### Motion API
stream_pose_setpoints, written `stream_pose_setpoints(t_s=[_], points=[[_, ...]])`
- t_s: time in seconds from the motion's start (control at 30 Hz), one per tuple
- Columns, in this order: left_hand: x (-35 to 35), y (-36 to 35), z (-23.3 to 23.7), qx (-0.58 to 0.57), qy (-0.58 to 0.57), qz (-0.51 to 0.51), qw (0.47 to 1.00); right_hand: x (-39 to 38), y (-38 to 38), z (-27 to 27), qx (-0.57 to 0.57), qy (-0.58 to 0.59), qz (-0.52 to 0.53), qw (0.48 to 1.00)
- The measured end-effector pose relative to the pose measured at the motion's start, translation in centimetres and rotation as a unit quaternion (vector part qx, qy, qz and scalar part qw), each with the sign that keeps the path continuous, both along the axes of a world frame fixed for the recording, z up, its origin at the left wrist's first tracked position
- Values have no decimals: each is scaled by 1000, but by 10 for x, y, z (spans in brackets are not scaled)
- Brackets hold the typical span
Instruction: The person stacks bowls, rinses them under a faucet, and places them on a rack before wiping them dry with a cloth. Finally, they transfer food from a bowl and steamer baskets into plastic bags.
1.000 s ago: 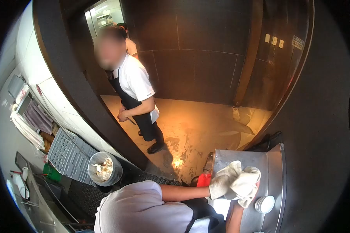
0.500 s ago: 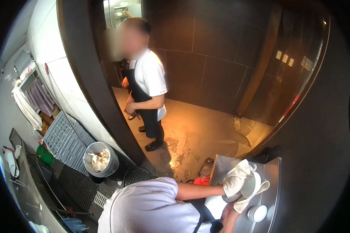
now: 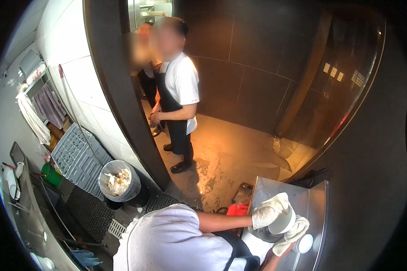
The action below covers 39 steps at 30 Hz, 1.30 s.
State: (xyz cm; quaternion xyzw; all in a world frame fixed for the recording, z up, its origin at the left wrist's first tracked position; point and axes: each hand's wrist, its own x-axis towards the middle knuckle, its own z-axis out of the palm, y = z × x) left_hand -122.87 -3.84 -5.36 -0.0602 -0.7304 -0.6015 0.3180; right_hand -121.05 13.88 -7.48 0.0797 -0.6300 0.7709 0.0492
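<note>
A white cloth point(image 3: 276, 204) covers my left hand point(image 3: 263, 217), which grips it against a white bowl point(image 3: 282, 223). My right hand point(image 3: 274, 256), partly hidden by the cloth's lower folds, holds the cloth at the bowl's near side. The bowl is tilted between both hands, over what looks like more dishware that I cannot make out clearly. Just beyond my right hand, a stack of small white bowls point(image 3: 305, 244) stands on the metal counter point(image 3: 276, 186).
Two people in dark aprons, one in a white shirt point(image 3: 185, 81), stand in the doorway. A bin with food scraps point(image 3: 120, 183) is at the left, beside grey racks point(image 3: 79, 156). A red item point(image 3: 237, 210) lies beside the counter. A wall edges the counter's right side.
The cloth and bowl have shifted and turned slightly between my hands, and the cloth now overlaps the bowl stack in view. A second person shows more behind the one in the doorway.
</note>
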Motion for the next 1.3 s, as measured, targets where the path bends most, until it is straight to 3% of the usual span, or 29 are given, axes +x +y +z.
stream_pose_setpoints(t_s=[0.03,0.1,0.13,0.2,0.27,0.37,0.5,0.57,0.6,0.67,0.7,0.77,0.8,0.83,0.87,0.9,0.97,1.03,1.1,1.13,1.17,1.2,1.27,1.3], points=[[0,1,-6,-19,13,11,1000,10,-6,24,15,-23,-12,1000],[5,3,-3,-32,3,5,999,15,7,32,271,119,-25,955],[10,2,4,-26,-20,-13,999,11,21,27,330,205,2,922],[14,5,5,-8,-48,-29,998,11,27,26,353,241,-16,904],[14,14,-3,17,-57,-28,998,15,17,24,280,149,-107,942],[12,14,2,144,-190,-149,960,16,37,7,298,174,-71,936],[9,15,0,-35,-103,-68,992,25,44,-8,287,129,-28,949],[13,10,14,-128,-31,-34,991,33,23,43,299,87,-45,949],[11,5,16,-61,-64,-117,989,24,10,32,156,65,-95,981],[2,1,14,-52,-74,-132,987,9,9,28,-111,-58,-65,990],[-2,2,7,-78,-70,-104,989,3,21,12,-157,-115,-53,979],[-9,5,-18,-140,-78,-32,987,3,46,-83,-168,-266,-8,949],[-13,7,-33,-169,-89,-3,982,8,59,-129,-139,-305,-14,942],[-18,6,-44,-192,-104,22,976,25,60,-83,140,-166,4,976],[-27,4,-52,-217,-117,30,969,43,62,-32,407,-20,-54,912],[-37,4,-55,-246,-118,7,962,53,55,-9,467,0,-116,877],[-52,19,-37,-346,-96,-73,930,64,67,-12,467,-24,-134,874],[-54,73,30,-651,-141,-84,741,77,82,-23,440,-95,-125,884],[-63,111,23,-642,-69,-116,755,92,93,-44,431,-131,-123,884],[-79,121,-17,-478,16,-145,866,98,95,-49,427,-141,-115,886],[-93,130,-47,-292,101,-162,937,104,96,-52,426,-150,-118,884],[-100,147,-43,-349,29,-161,923,110,98,-57,424,-156,-115,885],[-97,172,-15,-235,-144,-219,936,124,98,-72,403,-150,-117,896],[-111,181,-34,-315,42,-115,941,128,99,-84,379,-134,-114,908]])
